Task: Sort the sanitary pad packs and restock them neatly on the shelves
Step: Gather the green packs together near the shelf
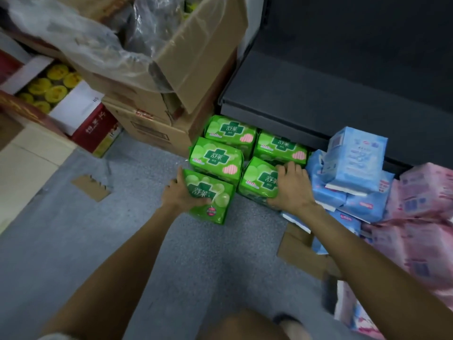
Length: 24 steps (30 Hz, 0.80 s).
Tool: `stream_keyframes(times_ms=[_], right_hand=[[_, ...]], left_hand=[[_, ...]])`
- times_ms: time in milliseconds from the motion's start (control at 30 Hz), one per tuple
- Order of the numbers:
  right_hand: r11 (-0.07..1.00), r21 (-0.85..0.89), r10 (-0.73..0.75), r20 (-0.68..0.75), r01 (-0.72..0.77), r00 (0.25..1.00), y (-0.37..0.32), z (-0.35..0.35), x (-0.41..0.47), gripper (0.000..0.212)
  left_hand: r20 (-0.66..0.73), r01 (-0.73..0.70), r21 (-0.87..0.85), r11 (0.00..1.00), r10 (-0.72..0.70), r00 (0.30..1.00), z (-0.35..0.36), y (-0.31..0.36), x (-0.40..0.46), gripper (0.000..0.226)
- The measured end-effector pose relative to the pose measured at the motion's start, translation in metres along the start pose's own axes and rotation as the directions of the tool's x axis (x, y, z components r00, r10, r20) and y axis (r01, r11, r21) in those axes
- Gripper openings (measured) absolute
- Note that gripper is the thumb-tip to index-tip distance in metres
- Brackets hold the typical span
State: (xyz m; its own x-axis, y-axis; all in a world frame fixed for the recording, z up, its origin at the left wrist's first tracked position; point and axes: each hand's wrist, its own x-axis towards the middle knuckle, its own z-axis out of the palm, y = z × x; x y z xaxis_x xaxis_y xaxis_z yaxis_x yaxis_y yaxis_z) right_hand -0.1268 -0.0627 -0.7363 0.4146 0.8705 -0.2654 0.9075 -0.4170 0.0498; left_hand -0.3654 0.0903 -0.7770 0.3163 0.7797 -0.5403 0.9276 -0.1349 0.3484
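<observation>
Five green pad packs sit grouped on the grey speckled floor [73, 229], just in front of the dark bottom shelf [306, 104]. The left hand [181, 195] grips the nearest green pack [213, 200], the thumb lying across its printed top and the fingers curled round its left edge; this pack is tilted and sits a little apart from the others, closest to the person. The right hand [290, 186] holds the front right green pack [259, 180], fingers hooked over its far edge and the thumb down its near side. Behind these lie the middle left green pack [215, 155] and two back green packs [230, 130], side by side and partly under the shelf lip.

To the right, a heap of blue packs [353, 173] is piled against the shelf front, one of them standing upright on top. Beside that, at the right edge, lie pink packs [421, 204] in a loose heap. A flat piece of cardboard [301, 251] lies on the floor under the right forearm.

Left of the green packs stand stacked cardboard boxes [157, 106], the top one open and lined with clear plastic. Further left is an open red box [93, 128] showing round yellow lids.
</observation>
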Motion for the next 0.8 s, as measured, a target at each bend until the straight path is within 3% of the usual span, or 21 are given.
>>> stream_keyframes(times_ms=[133,233,433,533,633,700,800], right_hand=[[0.972,0.235,-0.036,0.058,0.021,0.998,-0.002,-0.002,-0.017,0.089],[0.952,0.303,-0.079,0.093,0.048,0.992,-0.007,0.006,-0.023,0.087],[0.990,0.031,-0.140,0.085,0.137,0.987,-0.009,0.025,-0.040,0.110],[0.985,0.028,-0.168,0.020,0.167,0.986,-0.010,0.028,-0.049,0.115],[0.956,0.273,-0.086,-0.077,0.104,0.993,-0.013,0.013,-0.061,0.108],[0.869,0.487,-0.038,-0.115,0.090,0.993,-0.012,-0.005,-0.070,0.101],[0.687,0.722,0.076,-0.190,0.087,0.979,-0.002,-0.043,-0.086,0.097]], left_hand=[[0.047,0.057,0.013,0.998,-0.057,0.997,0.008,-0.016,-0.012,0.131],[0.018,0.037,-0.185,0.982,-0.034,0.999,0.016,-0.035,-0.024,0.117],[0.099,0.096,-0.585,0.806,-0.046,0.994,0.017,-0.054,-0.033,0.100],[0.165,0.173,-0.716,0.677,-0.077,0.983,0.016,-0.060,-0.038,0.099],[0.196,0.175,-0.715,0.677,-0.047,0.980,0.012,-0.067,-0.045,0.087],[0.081,0.115,-0.703,0.702,-0.082,0.993,0.002,-0.065,-0.057,0.083],[-0.158,-0.093,-0.668,0.738,-0.019,0.987,-0.027,-0.056,-0.081,0.088]])
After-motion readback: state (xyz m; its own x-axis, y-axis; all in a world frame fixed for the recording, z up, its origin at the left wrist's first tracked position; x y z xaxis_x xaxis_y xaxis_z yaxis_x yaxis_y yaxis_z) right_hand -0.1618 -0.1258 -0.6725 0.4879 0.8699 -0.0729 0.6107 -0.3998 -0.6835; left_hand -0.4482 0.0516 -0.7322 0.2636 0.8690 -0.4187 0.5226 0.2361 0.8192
